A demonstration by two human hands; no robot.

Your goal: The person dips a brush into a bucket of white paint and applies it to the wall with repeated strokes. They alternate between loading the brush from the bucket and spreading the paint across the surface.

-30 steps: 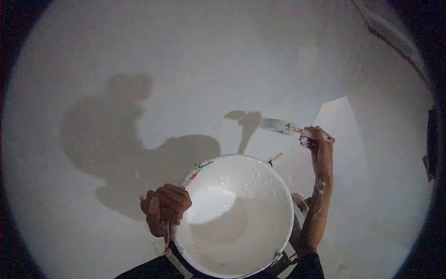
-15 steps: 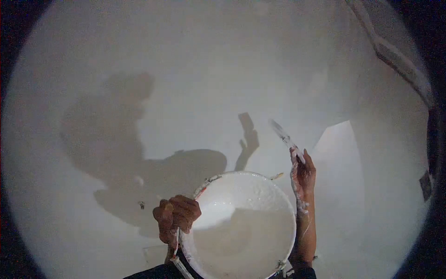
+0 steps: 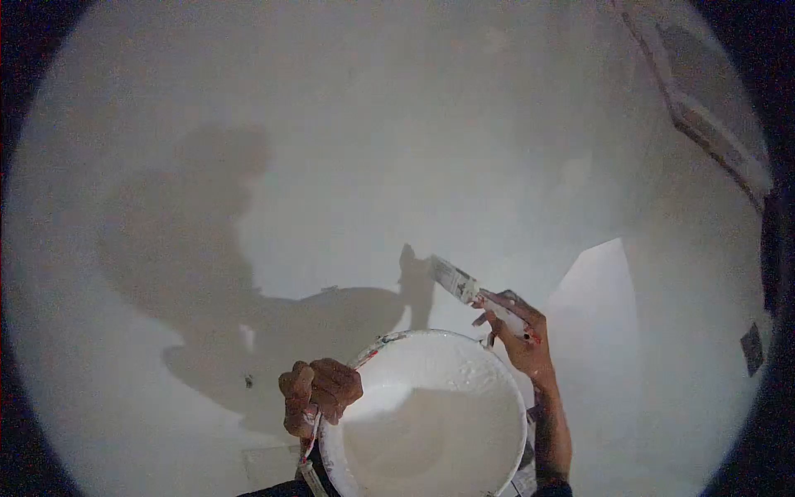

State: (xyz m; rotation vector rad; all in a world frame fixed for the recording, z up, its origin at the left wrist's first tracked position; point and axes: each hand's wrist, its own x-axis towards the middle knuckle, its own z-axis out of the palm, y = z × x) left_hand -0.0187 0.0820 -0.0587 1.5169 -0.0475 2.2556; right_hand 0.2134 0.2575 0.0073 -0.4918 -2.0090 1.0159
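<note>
Head view. One round plastic bucket (image 3: 451,362) sat low in the centre, just in front of the person. Its inner wall was crusted with rough white flecks, its rim smeared with coloured marks, and smooth white paint (image 3: 431,439) lay pooled inside. The left hand (image 3: 320,396) was closed in a full fist around the thin wire handle (image 3: 311,437) at the bucket's left rim, with the knuckles touching the rim. The right hand (image 3: 517,331), streaked with paint, pinched the handle of one flat paintbrush (image 3: 457,281) between curled fingers and thumb. The brush was held just above the bucket's far right rim, its white-coated, rectangular bristle end tilted up and to the left, close to the wall (image 3: 397,124). The wall was matt, off-white and faintly mottled, and bore one large soft shadow (image 3: 207,273) of the person and one brighter angular patch (image 3: 596,306) at the right. One strip of pale trim (image 3: 704,116) ran diagonally at the upper right.
</note>
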